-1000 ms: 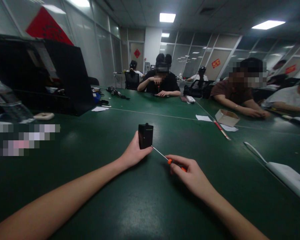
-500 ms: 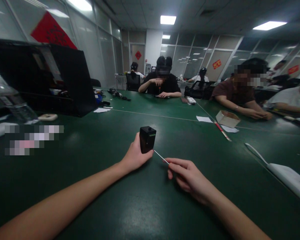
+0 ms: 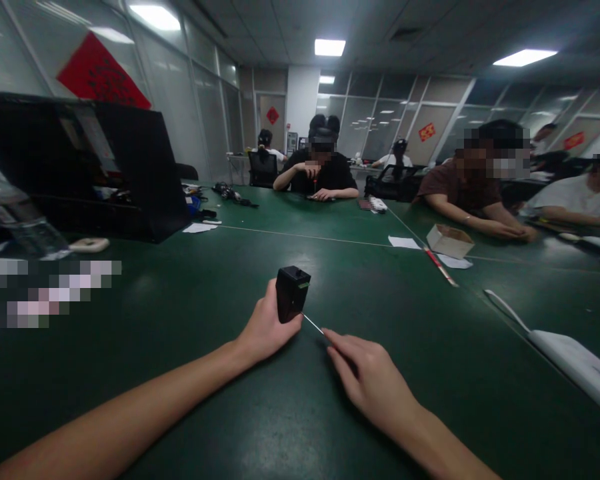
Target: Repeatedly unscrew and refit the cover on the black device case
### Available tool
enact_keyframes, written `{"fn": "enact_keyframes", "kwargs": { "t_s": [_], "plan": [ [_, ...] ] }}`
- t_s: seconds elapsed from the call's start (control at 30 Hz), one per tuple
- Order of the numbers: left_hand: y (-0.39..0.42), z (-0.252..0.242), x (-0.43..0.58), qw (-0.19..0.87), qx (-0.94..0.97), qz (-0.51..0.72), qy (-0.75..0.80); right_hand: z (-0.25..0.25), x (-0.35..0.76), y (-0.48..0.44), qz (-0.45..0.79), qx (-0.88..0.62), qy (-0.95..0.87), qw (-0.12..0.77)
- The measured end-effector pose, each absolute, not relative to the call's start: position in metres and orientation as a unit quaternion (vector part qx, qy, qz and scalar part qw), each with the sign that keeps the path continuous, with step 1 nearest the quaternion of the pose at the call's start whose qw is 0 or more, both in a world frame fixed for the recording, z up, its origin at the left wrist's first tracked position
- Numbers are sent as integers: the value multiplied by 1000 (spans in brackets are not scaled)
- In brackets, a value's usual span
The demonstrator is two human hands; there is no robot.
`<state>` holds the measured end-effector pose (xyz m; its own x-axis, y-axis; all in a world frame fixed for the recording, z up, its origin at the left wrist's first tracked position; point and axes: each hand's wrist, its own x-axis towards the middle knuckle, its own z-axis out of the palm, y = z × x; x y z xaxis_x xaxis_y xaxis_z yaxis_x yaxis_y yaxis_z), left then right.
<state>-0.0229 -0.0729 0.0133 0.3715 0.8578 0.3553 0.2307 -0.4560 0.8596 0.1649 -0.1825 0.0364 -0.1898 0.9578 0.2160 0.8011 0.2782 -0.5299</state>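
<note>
A clear plastic bottle (image 3: 23,220) stands left of the green table (image 3: 180,287), a small open box (image 3: 449,242) right.

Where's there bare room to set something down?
The green table has bare patches on the near side, between the left hand and right hand; beyond the black box, up to the pale seam; and between the right hand and the white device. Crowded: far left, around the clear bottle and black panel; right, around the open-topped box.
</note>
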Motion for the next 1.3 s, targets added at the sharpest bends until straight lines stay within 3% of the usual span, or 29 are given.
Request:
{"fn": "enact_keyframes", "kwargs": {
  "t_s": [0.17, 0.3, 0.4, 0.57, 0.7, 0.93, 1.03, 1.2, 1.3],
  "plan": [
    [-72, 12, -22, 382, 739, 415, 367, 27, 172, -188, -103, -543, -827, 100],
    [-72, 12, -22, 392, 736, 410, 370, 27, 172, -191, -141, -538, -825, 103],
    [-72, 12, -21, 390, 736, 408, 374, 33, 165, -189, -1, -585, -786, 200],
    [-71, 13, -21, 386, 737, 407, 376, 42, 156, -181, 349, -624, -606, 349],
    [-71, 14, -21, 377, 745, 405, 373, 42, 157, -178, 562, -583, -438, 391],
    [-70, 11, -22, 379, 752, 395, 366, 42, 174, -173, 724, -483, -299, 392],
    [-71, 12, -22, 372, 759, 387, 369, 41, 172, -174, 635, -547, -402, 368],
    [-72, 14, -21, 364, 760, 377, 384, 32, 167, -183, 131, -589, -756, 255],
    [-71, 14, -21, 370, 763, 368, 383, 29, 173, -186, -24, -568, -810, 147]
  ]
}}
